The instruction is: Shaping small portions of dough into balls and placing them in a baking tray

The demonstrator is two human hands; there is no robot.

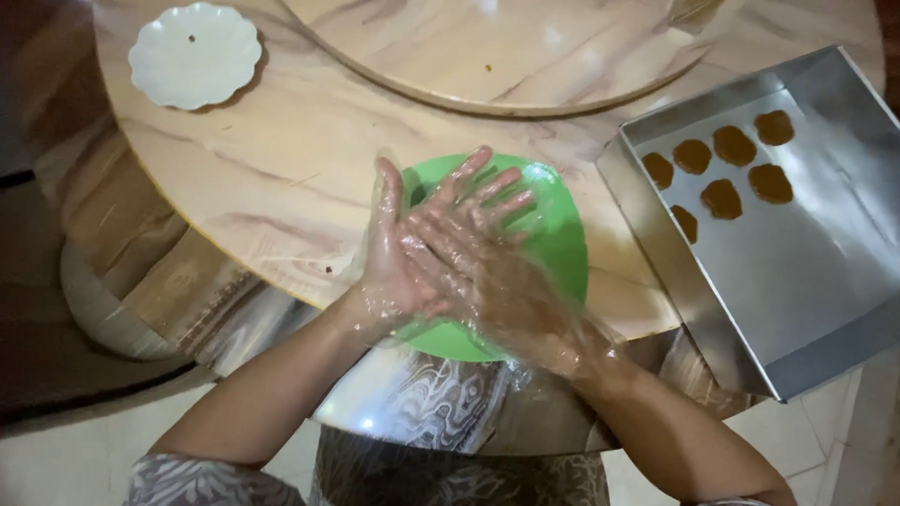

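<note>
Left hand (395, 256) and right hand (480, 254) pressed palm to palm, fingers spread, gloved, above green bowl (560, 242) at table (274, 157) edge. Content between palms cannot be told. Risk judged: bowl nudged off edge; tray (818, 286) overhangs table, tipping possible.

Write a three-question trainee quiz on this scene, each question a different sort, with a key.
1. True or false: the left hand and right hand are pressed together, palm to palm.
2. How many brown pieces lie on the metal tray?
A. four B. seven C. ten
3. Fill in: under the hands sits a ____ bowl at the edge of the round table.

Key
1. True; they wear thin clear gloves and meet above the bowl.
2. B; they sit in the tray's far corner.
3. Green; a white scalloped plate lies apart, far left.
</note>
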